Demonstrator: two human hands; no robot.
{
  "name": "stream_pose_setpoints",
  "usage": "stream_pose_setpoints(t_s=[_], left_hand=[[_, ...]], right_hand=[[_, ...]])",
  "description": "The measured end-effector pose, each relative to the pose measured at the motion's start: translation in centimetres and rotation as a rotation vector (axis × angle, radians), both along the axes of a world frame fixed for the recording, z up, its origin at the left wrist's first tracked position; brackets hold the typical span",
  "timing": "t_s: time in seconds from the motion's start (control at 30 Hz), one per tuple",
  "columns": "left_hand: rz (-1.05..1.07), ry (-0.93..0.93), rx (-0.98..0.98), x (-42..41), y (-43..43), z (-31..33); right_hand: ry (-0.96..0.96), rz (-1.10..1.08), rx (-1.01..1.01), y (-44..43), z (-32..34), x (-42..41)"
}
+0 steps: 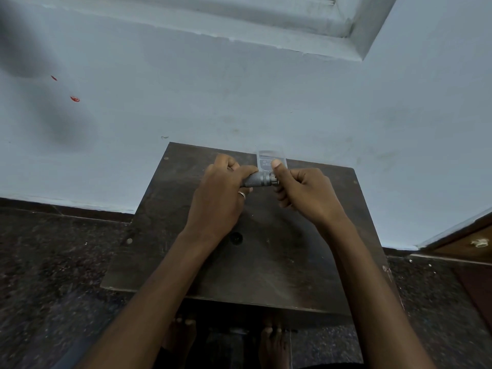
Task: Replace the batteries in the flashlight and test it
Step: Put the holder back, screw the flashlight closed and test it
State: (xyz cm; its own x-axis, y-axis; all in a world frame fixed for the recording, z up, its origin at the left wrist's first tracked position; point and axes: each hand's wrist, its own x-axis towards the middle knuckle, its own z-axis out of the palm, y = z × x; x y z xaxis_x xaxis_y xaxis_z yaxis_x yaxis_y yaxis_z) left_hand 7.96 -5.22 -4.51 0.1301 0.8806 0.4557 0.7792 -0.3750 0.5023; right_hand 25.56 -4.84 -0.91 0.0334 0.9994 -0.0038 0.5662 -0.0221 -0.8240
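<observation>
Head view: left hand [218, 194] and right hand [306, 194] apparently hide flashlight [259, 179] ends.

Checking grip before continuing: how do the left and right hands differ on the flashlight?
The left hand wraps the flashlight barrel in a fist; the right hand pinches only its end, thumb on top. The left hand wears a ring; the right hand shows none. Both hold the flashlight.

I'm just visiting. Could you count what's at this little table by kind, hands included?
Hands: 2, the left hand and the right hand, both holding the flashlight
Flashlight: 1
Clear plastic pack: 1
Ring: 1
Table: 1
Total: 6
</observation>
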Motion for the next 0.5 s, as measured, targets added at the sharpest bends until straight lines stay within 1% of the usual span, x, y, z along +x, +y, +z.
stream_pose_setpoints(t_s=[0.1, 0.13, 0.2, 0.33, 0.4, 0.5], left_hand=[[0.006, 0.005, 0.007, 0.0, -0.1, 0.1], [0.007, 0.007, 0.009, 0.0, -0.1, 0.1], [0.015, 0.004, 0.004, -0.1, 0.0, 0.1], [0.030, 0.003, 0.002, -0.3, -0.1, 0.2], [0.029, 0.009, 0.000, -0.2, -0.1, 0.2], [0.031, 0.022, 0.004, -0.2, 0.0, 0.2]], right_hand=[[-0.066, -0.019, 0.005, 0.0, -0.1, -0.1], [-0.060, -0.032, 0.003, -0.1, 0.0, 0.0], [0.030, -0.012, -0.018, -0.1, 0.2, 0.6], [0.274, 0.171, -0.057, 0.1, 0.4, 1.6], [0.306, 0.180, -0.070, 0.1, 0.4, 1.4], [0.256, 0.183, -0.055, 0.1, 0.3, 1.1]])
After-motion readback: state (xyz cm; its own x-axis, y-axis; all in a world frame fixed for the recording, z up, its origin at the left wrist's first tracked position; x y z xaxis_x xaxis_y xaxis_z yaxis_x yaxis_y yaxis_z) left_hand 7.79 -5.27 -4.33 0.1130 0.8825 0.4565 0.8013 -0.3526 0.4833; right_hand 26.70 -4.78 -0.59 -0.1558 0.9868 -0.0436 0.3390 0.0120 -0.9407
